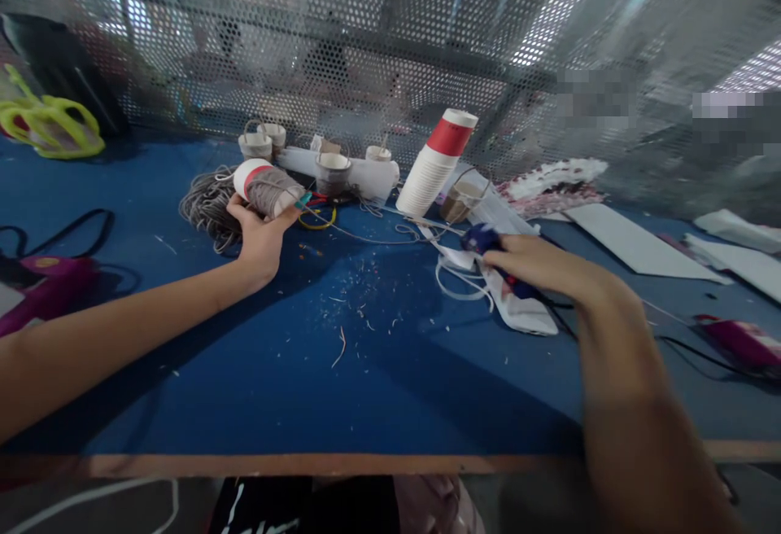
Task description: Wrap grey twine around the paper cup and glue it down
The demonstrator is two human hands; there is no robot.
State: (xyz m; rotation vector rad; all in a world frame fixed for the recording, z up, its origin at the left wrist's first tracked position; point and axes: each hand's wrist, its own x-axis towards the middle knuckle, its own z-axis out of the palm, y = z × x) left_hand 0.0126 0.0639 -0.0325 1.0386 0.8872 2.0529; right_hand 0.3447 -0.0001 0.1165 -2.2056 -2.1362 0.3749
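Observation:
My left hand (256, 237) is closed around a white paper cup with a red band (272, 190), wrapped partly in grey cord. Beside it lies a loose heap of the same grey cord (211, 204). A strand runs right from the cup across the table. On the right, my right hand (537, 261) is wrapped over a dark blue glue gun (482, 238) with a red part; a black cable trails from beneath the hand. Under the gun lies a white strip (521, 314), with a white cord loop (457, 277) next to it.
A tilted stack of paper cups (427, 176) stands behind, near several cord-wrapped cups (333, 172). Yellow-handled scissors (317, 221) lie by my left hand. White boards (640, 241) lie right. A perforated metal screen (366, 45) closes the back. Scraps (366, 314) litter the blue table.

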